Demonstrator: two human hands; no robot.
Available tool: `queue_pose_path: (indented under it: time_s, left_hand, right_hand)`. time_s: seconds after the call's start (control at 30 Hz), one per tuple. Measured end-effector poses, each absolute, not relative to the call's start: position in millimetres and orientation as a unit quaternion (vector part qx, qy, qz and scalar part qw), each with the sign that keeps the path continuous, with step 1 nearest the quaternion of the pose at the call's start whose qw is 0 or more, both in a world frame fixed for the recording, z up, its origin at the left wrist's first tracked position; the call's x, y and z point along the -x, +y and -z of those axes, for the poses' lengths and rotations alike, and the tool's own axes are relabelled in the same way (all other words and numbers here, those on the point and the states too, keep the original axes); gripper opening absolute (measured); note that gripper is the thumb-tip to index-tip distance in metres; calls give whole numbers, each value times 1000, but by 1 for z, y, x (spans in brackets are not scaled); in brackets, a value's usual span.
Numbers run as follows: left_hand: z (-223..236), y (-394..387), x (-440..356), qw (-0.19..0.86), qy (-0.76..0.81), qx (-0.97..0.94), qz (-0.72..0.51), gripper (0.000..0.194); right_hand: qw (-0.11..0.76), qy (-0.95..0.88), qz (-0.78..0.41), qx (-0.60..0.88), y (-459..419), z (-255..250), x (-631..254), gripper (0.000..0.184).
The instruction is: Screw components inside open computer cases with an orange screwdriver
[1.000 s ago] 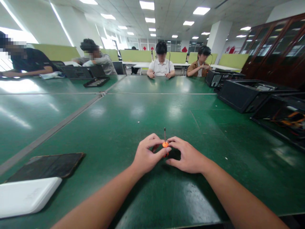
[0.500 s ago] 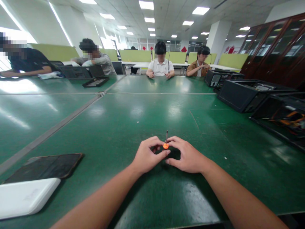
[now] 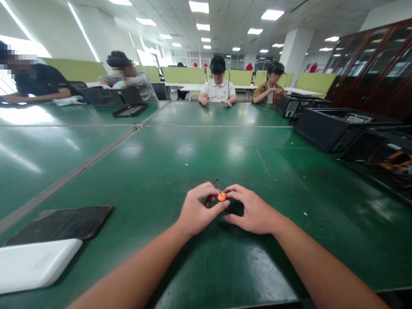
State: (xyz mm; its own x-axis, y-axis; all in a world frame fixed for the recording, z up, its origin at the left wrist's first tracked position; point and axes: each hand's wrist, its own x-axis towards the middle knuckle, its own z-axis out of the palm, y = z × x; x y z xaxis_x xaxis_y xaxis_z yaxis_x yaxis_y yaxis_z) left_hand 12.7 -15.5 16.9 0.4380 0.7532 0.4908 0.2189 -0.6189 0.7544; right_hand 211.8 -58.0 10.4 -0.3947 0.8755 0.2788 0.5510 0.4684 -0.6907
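A small screwdriver [image 3: 221,195] with an orange handle stands between my two hands on the green table [image 3: 180,163], its thin dark shaft pointing up and leaning slightly left. My left hand [image 3: 197,211] pinches the orange handle with thumb and fingers curled. My right hand [image 3: 252,209] holds the same handle from the right side, fingers curled around it. Both hands rest low on the table top, and the lower part of the handle is hidden by my fingers.
A dark flat panel [image 3: 61,224] and a white flat case [image 3: 35,264] lie at the near left. Black open computer cases [image 3: 334,126] line the right side. Several other people sit at the far end of the tables.
The screwdriver's shaft has tipped from upright to leaning slightly left. My hands have stayed in almost the same place around the handle.
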Motion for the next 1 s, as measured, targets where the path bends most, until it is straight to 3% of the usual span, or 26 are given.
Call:
queue_pose_path:
  time_s: [0.33,1.0]
  left_hand:
    - [-8,-4,-11,339,358,-809,-320,16]
    - [-15,-8,-9,314,341,-799,-384,19]
  right_hand:
    - [325,-789,-247,459,-58,-10,-212,47]
    - [317,-794,-247,456,-58,-10,-211,47]
